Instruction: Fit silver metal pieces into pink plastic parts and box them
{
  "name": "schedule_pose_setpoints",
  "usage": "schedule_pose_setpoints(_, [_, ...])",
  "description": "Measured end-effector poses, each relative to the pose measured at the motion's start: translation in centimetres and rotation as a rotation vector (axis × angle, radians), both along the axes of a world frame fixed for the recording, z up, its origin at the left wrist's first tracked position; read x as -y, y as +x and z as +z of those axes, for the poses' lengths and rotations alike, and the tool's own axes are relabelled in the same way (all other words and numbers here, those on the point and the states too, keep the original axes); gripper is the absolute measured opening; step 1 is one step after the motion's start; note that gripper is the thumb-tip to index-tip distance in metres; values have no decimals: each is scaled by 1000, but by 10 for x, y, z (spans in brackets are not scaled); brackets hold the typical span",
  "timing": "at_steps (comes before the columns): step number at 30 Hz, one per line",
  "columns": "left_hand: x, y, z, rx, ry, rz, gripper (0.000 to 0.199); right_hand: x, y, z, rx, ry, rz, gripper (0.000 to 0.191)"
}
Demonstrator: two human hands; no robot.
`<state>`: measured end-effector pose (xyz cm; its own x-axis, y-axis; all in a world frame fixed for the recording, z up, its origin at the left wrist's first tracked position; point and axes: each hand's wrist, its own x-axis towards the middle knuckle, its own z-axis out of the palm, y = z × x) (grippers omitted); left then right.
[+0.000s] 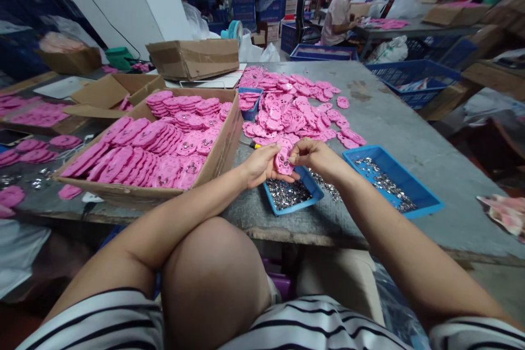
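Note:
My left hand holds a pink plastic piece with a scalloped edge and small metal parts on its face. The fingers of my right hand are pinched at the right edge of that piece; whether they also hold a tiny metal part is hidden. Just below both hands sits a small blue tray of shiny metal parts. Loose metal parts lie on the table beside it. Behind my hands a heap of similar pink pieces spreads over the tabletop.
A cardboard box with rows of pink pieces stands on the left. On the right lies a larger blue tray of metal parts. A yellow-and-black tool handle shows near my left hand. Another person sits at a far table.

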<state>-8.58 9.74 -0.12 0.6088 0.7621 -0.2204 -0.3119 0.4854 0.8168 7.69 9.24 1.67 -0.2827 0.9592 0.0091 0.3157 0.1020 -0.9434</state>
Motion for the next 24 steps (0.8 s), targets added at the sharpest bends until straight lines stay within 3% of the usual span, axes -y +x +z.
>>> schedule_pose_setpoints(14, [1,0,2,-26,3,35,28,-1,1,-3,241,182,-69,16])
schedule_pose_setpoints(20, [1,-2,3,-29,59,2,38,6,-3,-7,94,73,-180,26])
schedule_pose_setpoints(24, [4,-2,7,-73,115,-2,56,10,-1,-6,-138,-54,-115,30])
